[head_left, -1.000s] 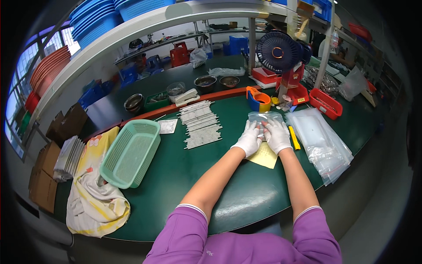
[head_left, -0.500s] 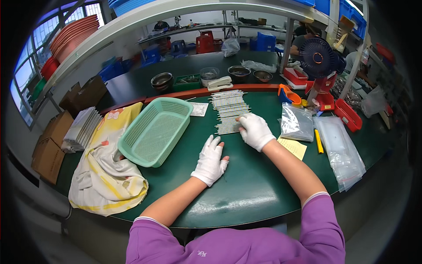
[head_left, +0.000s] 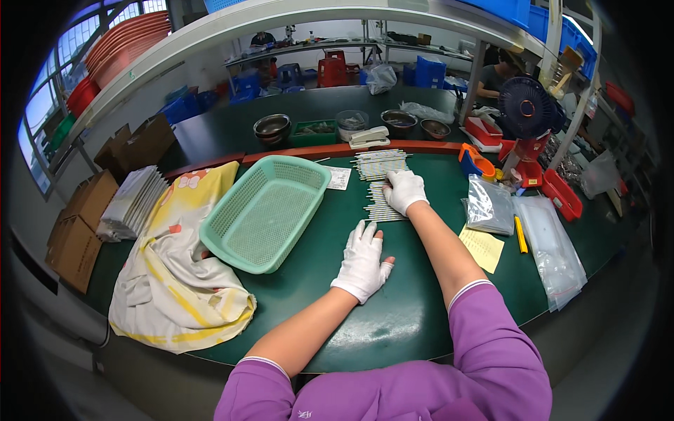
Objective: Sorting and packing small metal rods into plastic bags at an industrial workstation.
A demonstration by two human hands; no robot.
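Rods (head_left: 380, 165) have parted into bunches — basket (head_left: 256, 221) to left, stapler (head_left: 369, 138) just behind

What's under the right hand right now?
Thin pale rods show at the left edge of the right hand, on the green table. What it covers is hidden, so I cannot tell if any are held.

No wording is clear enough for you to read. Taking the green basket (head_left: 265, 214) as your landmark, a white slip (head_left: 338, 178) just right of it bears small blurred print; well to its right, a yellow sheet (head_left: 481, 250) carries faint lines of writing. Nearer you than the basket, your purple shirt (head_left: 393, 393) shows a small white mark (head_left: 304, 414).
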